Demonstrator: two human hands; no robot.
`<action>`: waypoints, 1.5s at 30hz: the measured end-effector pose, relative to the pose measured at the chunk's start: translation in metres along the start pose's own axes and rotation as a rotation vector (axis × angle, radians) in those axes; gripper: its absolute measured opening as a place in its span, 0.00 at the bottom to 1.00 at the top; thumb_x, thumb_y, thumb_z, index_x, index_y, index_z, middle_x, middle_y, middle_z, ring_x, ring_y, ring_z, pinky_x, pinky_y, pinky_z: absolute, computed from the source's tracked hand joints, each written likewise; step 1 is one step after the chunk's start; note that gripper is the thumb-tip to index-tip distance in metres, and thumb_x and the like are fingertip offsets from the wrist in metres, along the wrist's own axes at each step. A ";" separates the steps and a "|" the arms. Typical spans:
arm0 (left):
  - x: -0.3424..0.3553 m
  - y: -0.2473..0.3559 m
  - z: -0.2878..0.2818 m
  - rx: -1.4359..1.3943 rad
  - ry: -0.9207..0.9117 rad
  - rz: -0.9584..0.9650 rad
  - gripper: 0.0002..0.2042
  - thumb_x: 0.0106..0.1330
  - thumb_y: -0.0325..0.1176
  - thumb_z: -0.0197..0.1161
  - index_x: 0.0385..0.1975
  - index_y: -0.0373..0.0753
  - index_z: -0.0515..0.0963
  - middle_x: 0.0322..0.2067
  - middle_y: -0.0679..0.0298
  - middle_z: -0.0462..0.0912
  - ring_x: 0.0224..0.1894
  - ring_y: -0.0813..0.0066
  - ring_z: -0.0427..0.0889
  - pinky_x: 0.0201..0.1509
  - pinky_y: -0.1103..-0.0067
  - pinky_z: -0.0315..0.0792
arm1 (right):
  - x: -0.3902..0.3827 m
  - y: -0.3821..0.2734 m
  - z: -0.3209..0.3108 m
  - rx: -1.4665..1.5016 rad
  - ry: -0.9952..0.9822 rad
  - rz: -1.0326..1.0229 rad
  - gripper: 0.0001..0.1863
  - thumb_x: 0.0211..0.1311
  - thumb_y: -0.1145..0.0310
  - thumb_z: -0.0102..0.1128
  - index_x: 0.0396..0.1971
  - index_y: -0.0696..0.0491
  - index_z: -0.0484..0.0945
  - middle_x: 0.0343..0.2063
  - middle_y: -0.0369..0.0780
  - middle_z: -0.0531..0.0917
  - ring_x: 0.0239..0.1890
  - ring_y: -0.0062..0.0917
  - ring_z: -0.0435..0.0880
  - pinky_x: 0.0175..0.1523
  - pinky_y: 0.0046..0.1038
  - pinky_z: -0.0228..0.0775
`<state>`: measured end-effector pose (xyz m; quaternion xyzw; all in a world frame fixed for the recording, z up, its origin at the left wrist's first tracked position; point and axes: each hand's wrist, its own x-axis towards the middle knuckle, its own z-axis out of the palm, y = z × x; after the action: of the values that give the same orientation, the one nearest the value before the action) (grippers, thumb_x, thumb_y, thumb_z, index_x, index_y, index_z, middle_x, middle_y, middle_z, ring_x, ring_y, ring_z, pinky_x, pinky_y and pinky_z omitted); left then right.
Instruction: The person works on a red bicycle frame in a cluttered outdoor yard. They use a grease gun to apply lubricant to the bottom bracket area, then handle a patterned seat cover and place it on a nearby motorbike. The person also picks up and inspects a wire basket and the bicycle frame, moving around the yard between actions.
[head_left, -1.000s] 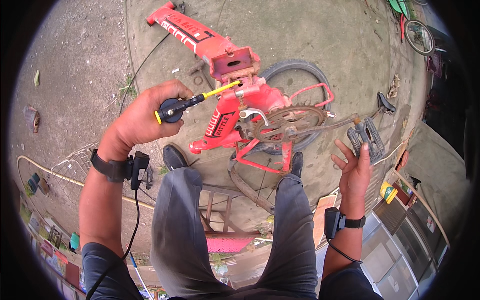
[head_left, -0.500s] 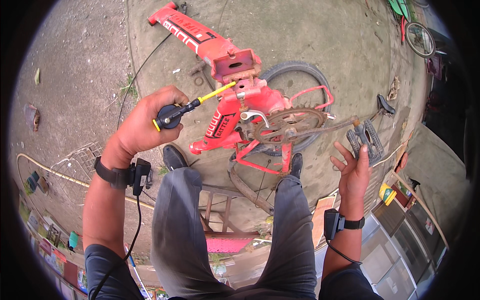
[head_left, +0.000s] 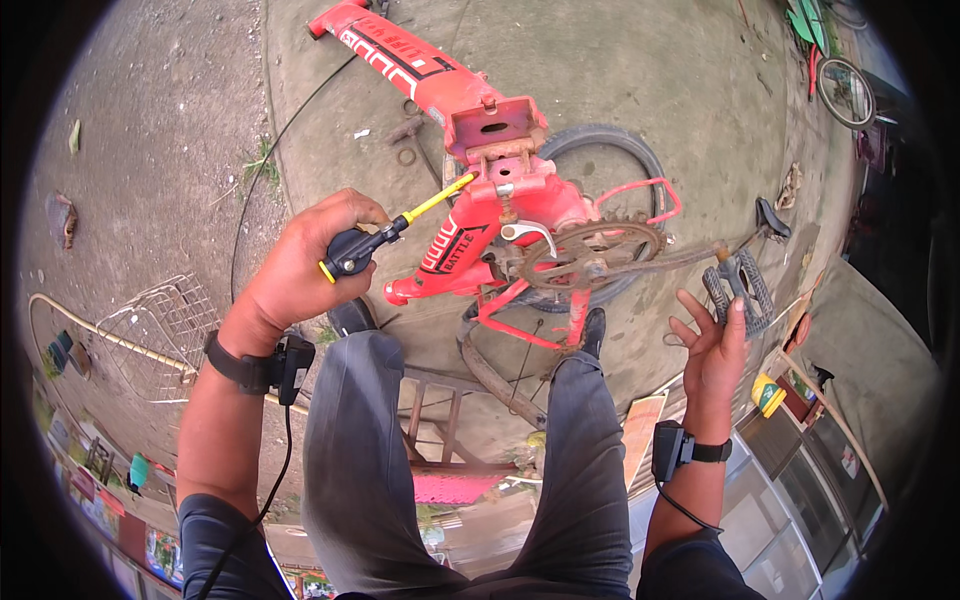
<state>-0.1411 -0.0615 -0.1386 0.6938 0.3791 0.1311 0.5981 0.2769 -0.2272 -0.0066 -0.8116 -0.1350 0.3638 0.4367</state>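
The left hand (head_left: 308, 264) grips a yellow-and-black tool (head_left: 357, 250); the right hand's (head_left: 714, 352) fingers spread loosely beside the pedal (head_left: 757, 290), contact unclear. The red frame (head_left: 462, 240) is over the concrete (head_left: 690, 90), hinge (head_left: 505, 172) already open; what remains there isn't visible. A silver lever (head_left: 530, 235) crowds the hinge; 1 hammer (head_left: 406, 130) lies beyond, toward the concrete's left edge.

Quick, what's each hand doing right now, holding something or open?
Left hand: closed around a black tool with a yellow spout.
Right hand: open, fingers spread by the pedal; can't tell if it's touching.
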 end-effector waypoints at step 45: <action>-0.013 -0.004 0.030 -0.054 0.134 0.001 0.23 0.42 0.20 0.67 0.44 0.37 0.79 0.43 0.55 0.82 0.49 0.52 0.82 0.55 0.69 0.75 | -0.002 -0.007 0.007 -0.021 0.023 0.025 0.24 0.78 0.52 0.49 0.63 0.52 0.69 0.55 0.40 0.81 0.52 0.39 0.86 0.41 0.34 0.86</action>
<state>-0.1322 -0.0923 -0.1464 0.6672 0.4143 0.1878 0.5898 0.2711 -0.2200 -0.0019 -0.8218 -0.1236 0.3585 0.4253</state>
